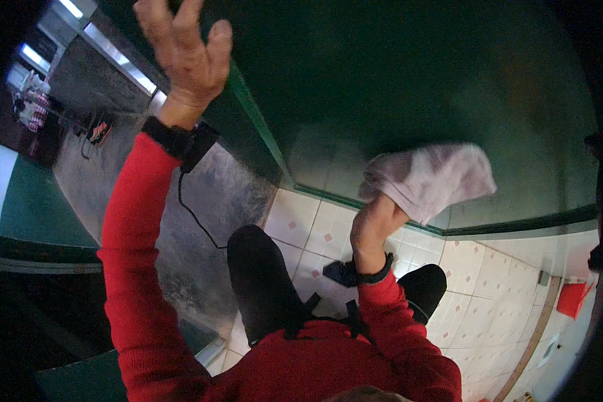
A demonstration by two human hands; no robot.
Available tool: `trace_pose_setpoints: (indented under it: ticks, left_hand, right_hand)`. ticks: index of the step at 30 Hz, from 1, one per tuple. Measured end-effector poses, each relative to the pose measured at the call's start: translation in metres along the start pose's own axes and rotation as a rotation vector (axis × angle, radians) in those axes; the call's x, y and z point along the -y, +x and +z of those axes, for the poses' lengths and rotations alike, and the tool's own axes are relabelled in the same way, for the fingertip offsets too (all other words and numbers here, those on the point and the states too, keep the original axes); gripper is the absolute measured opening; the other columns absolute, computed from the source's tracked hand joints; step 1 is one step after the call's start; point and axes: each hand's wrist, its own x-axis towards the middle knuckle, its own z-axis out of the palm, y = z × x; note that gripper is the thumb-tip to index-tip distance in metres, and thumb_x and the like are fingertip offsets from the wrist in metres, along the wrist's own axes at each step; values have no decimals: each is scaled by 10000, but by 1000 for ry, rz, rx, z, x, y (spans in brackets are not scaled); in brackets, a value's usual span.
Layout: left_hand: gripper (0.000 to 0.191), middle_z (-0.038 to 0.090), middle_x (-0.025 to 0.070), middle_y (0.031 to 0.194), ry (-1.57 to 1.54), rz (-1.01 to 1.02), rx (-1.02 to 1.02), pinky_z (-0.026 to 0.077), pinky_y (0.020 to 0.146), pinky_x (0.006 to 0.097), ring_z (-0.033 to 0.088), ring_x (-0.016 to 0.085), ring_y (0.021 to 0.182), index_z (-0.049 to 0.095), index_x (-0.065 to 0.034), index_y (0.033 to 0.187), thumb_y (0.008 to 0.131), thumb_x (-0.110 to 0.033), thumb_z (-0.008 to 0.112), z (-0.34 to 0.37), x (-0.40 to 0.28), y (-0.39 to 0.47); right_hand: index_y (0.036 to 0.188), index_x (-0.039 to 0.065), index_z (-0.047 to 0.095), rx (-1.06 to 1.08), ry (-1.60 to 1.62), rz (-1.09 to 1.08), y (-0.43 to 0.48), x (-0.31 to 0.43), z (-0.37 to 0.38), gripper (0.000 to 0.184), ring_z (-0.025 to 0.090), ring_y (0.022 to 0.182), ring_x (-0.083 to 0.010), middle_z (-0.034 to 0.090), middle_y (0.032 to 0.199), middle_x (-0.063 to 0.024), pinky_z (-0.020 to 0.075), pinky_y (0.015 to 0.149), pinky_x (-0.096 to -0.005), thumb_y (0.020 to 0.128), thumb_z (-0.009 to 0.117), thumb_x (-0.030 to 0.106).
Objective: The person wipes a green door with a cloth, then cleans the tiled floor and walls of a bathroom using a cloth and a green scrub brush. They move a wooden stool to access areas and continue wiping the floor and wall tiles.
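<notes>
A dark green panel [407,90] with a glossy surface fills the upper part of the view. My right hand [379,221] holds a pale, pinkish-white cloth [432,178] against or close to the panel's lower part; the cloth is blurred and hides the fingers. To the upper left, my left hand [196,55] is raised beside the panel's green edge [256,110], its fingers apart and holding nothing; some fingertips lie at the picture's top rim. Whether it touches the panel I cannot tell. A black device is strapped at the left wrist, with a cable hanging down.
Below the panel is a tiled floor [482,306] with small diamond marks; a grey floor [211,201] lies to the left. A red container [573,300] stands at the far right. A person in checked clothing [36,113] is at the far left, near an orange shoe [100,131].
</notes>
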Motion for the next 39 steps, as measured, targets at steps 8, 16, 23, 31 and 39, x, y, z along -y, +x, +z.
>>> trace_pose_setpoints:
  ticks: [8,16,23,31,39]
  left_hand:
    - [495,257,218,1524,-292,22,146,111,1164,522,179,367,1440,384,-74,1386,896,-82,455,-24,32,-9]
    - [549,378,194,1464,-464,68,229,245,1155,467,302,326,1400,408,-51,1397,857,26,470,-46,47,-9]
    - [493,398,213,1440,-396,-216,263,281,1130,488,347,355,1370,425,-32,1367,879,-10,495,-57,-8,-63]
    - [364,557,172,1304,-355,-622,365,434,983,377,547,333,1180,573,-38,1217,857,14,564,-74,-85,-144]
    - [223,593,166,1245,-558,-904,716,490,880,351,613,317,1063,652,-23,1059,860,7,558,-95,-133,-181]
  right_hand:
    - [1032,227,656,302,-624,-1066,41,-16,137,264,437,1259,-260,528,1335,-46,277,999,-468,772,686,265]
    - [1079,169,697,1084,-1156,-1553,5,-73,134,315,251,1409,-242,456,1432,-19,257,1060,-499,813,564,274]
    - [1294,40,568,1536,-1442,-1666,-32,-166,61,499,242,1397,-287,414,1456,-85,246,1085,-449,849,513,260]
    - [1183,53,664,1900,-1546,-1361,-72,-300,-61,357,258,1376,-263,378,1484,-77,185,1130,-388,858,534,125]
    - [1291,33,527,1763,-1354,-486,-51,-333,-181,436,402,1280,-242,454,1379,-104,288,1109,-298,856,505,46]
